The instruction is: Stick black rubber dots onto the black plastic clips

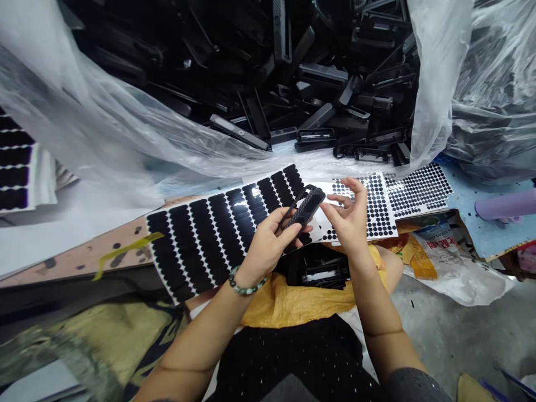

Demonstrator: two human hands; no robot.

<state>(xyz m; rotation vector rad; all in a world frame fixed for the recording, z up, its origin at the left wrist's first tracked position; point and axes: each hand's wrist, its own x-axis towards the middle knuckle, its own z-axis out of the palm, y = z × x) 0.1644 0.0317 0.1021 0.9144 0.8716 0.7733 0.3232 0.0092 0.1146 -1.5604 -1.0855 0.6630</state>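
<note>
My left hand (263, 245) grips a black plastic part (304, 207), a slotted, elongated piece held up at its lower end. My right hand (347, 218) hangs just to the right of that part, with curled fingers apart and nothing visible in them. Beneath both hands lies a white-backed sheet of black oval rubber pads (209, 240), with some pads gone near its right end. Further right lies a sheet of small black round pads (379, 209), partly behind my right hand.
A heap of black plastic parts (272, 72) sits in clear plastic sheeting (104, 128) ahead. A yellow bag (293, 301) with black parts lies on my lap. A wooden board (84, 257) lies left, and a printed bag (444, 245) and concrete floor (444, 318) lie right.
</note>
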